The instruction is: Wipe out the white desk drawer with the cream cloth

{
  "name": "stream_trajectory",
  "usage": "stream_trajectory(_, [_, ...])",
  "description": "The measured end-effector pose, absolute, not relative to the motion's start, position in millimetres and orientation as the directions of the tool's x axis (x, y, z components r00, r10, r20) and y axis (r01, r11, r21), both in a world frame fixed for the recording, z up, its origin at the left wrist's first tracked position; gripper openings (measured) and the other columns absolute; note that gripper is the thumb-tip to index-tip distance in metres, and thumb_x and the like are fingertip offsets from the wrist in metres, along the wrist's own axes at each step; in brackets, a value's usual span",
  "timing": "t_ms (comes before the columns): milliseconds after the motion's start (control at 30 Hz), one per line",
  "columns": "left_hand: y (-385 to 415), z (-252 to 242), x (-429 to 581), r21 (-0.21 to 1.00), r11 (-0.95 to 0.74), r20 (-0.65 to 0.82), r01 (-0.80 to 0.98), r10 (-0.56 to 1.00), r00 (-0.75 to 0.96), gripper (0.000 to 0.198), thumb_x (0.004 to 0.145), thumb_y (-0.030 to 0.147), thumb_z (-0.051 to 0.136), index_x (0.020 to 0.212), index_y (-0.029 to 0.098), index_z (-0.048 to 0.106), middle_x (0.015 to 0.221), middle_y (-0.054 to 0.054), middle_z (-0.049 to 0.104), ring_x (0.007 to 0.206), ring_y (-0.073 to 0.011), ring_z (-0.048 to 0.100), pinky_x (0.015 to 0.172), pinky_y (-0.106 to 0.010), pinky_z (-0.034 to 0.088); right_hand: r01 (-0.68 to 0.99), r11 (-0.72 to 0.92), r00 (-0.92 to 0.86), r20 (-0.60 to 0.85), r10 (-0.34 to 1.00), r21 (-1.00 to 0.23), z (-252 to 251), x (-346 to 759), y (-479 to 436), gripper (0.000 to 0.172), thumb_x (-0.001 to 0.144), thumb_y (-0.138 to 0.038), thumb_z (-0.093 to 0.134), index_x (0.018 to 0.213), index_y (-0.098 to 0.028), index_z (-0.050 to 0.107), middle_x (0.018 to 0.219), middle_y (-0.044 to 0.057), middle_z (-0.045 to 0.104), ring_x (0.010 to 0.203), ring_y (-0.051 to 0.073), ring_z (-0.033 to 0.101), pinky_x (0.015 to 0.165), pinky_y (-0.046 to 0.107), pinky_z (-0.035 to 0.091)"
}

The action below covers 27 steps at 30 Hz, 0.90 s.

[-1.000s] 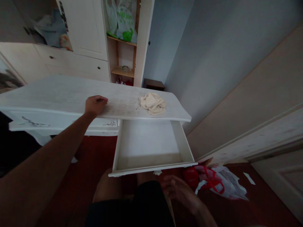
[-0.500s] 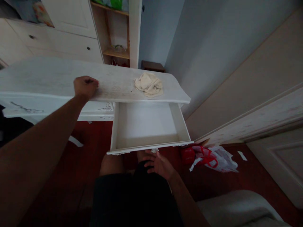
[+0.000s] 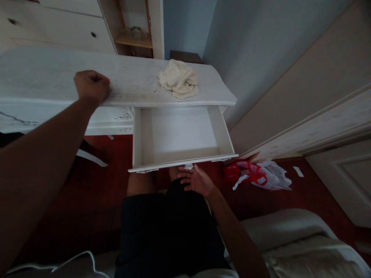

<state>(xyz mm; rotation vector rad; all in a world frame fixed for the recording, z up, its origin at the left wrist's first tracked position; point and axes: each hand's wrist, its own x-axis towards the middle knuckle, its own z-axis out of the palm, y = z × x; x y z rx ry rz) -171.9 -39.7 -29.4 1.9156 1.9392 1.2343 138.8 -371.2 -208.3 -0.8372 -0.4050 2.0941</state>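
A white desk (image 3: 136,73) with smudges on its top stretches across in front of me. My left hand (image 3: 91,85) rests on the desk top as a closed fist, with nothing visible in it. On the right, a white drawer (image 3: 179,135) is pulled out over my knees and has nothing inside. My right hand (image 3: 198,181) is at its front, thumb and forefinger on either side of a small pale knob (image 3: 189,166), the other fingers loosely spread below. A crumpled cream cloth (image 3: 180,79) lies on the desk behind the drawer.
Close on the right stands a wall (image 3: 275,69). Red and clear plastic bags (image 3: 261,173) lie on the reddish floor there. A white curved chair leg (image 3: 92,157) shows under the desk at left. White cabinets (image 3: 66,29) stand behind. A white cord (image 3: 89,256) lies at lower left.
My view has tilted down, so desk, drawer and hands sit higher in the picture. The drawer looks equally far out, and both hands keep their places.
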Motion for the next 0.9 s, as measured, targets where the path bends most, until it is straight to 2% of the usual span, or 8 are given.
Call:
stream_trajectory(133, [-42.5,-26.9,-171.7,0.608,-0.151,0.425,0.78,0.891,-0.16,0.035,0.088,0.019,0.062,0.112,-0.004,0.073,0.102,-0.005,0.073,0.084,-0.0091,0.058,0.091,-0.029,0.051,-0.591,-0.57,-0.372,-0.435,0.82,-0.57,-206.7,136.4,-367.9,0.046,0.102,-0.058,0.056,0.11,-0.016,0.073,0.096,0.008,0.078,0.077,0.015,0.071,0.069,0.028,0.056])
stream_trajectory(300, [-41.1,-26.6,-173.3,0.6,-0.13,0.403,0.79,0.901,-0.157,0.038,0.09,0.023,0.06,0.114,-0.004,0.072,0.108,-0.007,0.074,0.085,-0.0106,0.056,0.091,-0.028,0.05,-0.634,-0.453,-0.243,-0.395,0.886,-0.626,-210.3,127.0,-369.7,0.042,0.093,-0.057,0.071,0.095,-0.015,0.076,0.077,0.005,0.075,0.065,0.013,0.066,0.068,0.027,0.053])
stream_trajectory(467, [-35.6,-29.7,-176.7,0.591,-0.124,0.395,0.798,0.906,-0.152,0.037,0.092,0.024,0.058,0.115,-0.002,0.072,0.11,-0.007,0.074,0.087,-0.0113,0.056,0.092,-0.026,0.048,-0.626,-0.342,-0.183,-0.295,0.938,-0.701,-198.8,120.6,-365.5,0.042,0.089,-0.059,0.074,0.091,-0.017,0.077,0.076,0.005,0.075,0.064,0.014,0.065,0.064,0.028,0.051])
stream_trajectory(567, [-32.5,-31.7,-178.6,0.598,-0.12,0.396,0.793,0.904,-0.162,0.036,0.092,0.024,0.059,0.114,-0.002,0.072,0.108,-0.008,0.074,0.087,-0.012,0.057,0.091,-0.027,0.048,-0.593,-0.304,-0.185,-0.241,0.953,-0.745,-180.4,119.6,-359.6,0.044,0.088,-0.062,0.074,0.089,-0.018,0.077,0.068,0.003,0.072,0.058,0.014,0.063,0.06,0.026,0.05])
stream_trajectory(767, [-34.2,-30.3,-178.7,0.634,-0.136,0.406,0.761,0.896,-0.178,0.03,0.091,0.02,0.061,0.109,0.001,0.075,0.103,-0.008,0.076,0.086,-0.0131,0.061,0.088,-0.026,0.049,-0.573,-0.326,-0.152,-0.293,0.944,-0.752,-161.6,119.6,-346.2,0.044,0.093,-0.059,0.07,0.084,-0.016,0.075,0.063,0.002,0.069,0.053,0.011,0.061,0.055,0.023,0.049])
stream_trajectory(900, [-34.7,-29.6,-180.0,0.642,-0.139,0.404,0.754,0.897,-0.178,0.027,0.089,0.022,0.062,0.106,0.006,0.077,0.101,-0.006,0.077,0.086,-0.0141,0.062,0.089,-0.026,0.05,-0.618,-0.254,-0.079,-0.262,0.962,-0.744,-166.8,121.8,-329.6,0.036,0.089,-0.053,0.077,0.081,-0.018,0.073,0.075,0.003,0.074,0.054,0.01,0.059,0.054,0.023,0.049])
